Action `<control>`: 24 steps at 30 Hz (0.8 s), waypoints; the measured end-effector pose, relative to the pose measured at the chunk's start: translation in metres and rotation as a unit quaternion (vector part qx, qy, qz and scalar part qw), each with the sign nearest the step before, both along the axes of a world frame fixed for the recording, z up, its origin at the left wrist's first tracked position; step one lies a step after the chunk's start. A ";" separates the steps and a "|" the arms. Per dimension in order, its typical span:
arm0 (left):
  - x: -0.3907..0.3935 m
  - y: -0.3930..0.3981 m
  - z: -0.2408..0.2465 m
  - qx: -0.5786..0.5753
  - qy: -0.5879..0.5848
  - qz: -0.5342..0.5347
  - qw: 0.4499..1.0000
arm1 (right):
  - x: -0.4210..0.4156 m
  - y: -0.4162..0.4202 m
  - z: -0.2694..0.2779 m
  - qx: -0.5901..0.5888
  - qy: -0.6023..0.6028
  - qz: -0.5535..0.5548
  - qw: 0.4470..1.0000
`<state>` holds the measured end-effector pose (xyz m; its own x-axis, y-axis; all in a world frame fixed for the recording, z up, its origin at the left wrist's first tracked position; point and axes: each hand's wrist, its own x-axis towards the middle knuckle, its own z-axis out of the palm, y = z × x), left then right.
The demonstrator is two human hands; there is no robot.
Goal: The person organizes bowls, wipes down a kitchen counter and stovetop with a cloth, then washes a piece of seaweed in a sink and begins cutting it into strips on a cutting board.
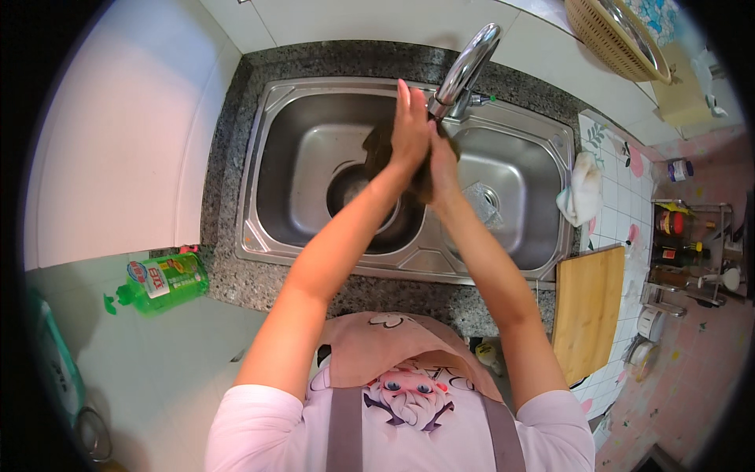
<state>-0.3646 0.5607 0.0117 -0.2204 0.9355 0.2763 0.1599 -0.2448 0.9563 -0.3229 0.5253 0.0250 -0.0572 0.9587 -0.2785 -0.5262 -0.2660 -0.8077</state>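
Observation:
Over the divider of the double-bowl stainless steel sink point(252, 177), my left hand point(411, 133) and my right hand point(442, 156) are raised close together with a dark, blurred item point(378, 146) between and behind them. Its kind cannot be made out. Both palms lie against its sides, and the left fingers are stretched out. The chrome faucet point(472, 62) curves down to just above the right fingertips. Whether water is running cannot be told. The left bowl has a wide round drain point(345, 189); a clear crumpled plastic piece point(483, 206) lies by the right bowl's drain.
A white cloth point(583, 189) lies right of the sink, beside a wooden cutting board point(590, 312). A green pump bottle point(168, 282) stands at the left. A wicker basket point(619, 44) sits at upper right, and a rack with bottles point(687, 253) at far right.

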 end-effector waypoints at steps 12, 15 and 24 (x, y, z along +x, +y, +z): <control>0.018 -0.037 0.021 -0.068 0.091 -0.003 0.994 | 0.028 0.014 -0.004 0.152 0.020 0.113 0.982; 0.015 -0.029 0.003 -0.079 -0.073 0.025 0.994 | 0.022 0.009 0.009 0.032 0.126 0.100 0.986; -0.042 0.016 0.040 -0.323 -0.375 -0.063 0.866 | 0.017 -0.019 0.016 0.025 0.080 0.091 0.992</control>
<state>-0.4064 0.5767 0.0513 0.0048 0.8714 -0.4905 -0.5558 0.4101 0.7231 -0.3061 0.5066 0.0411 -0.2700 0.9408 -0.2049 -0.5961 -0.3304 -0.7317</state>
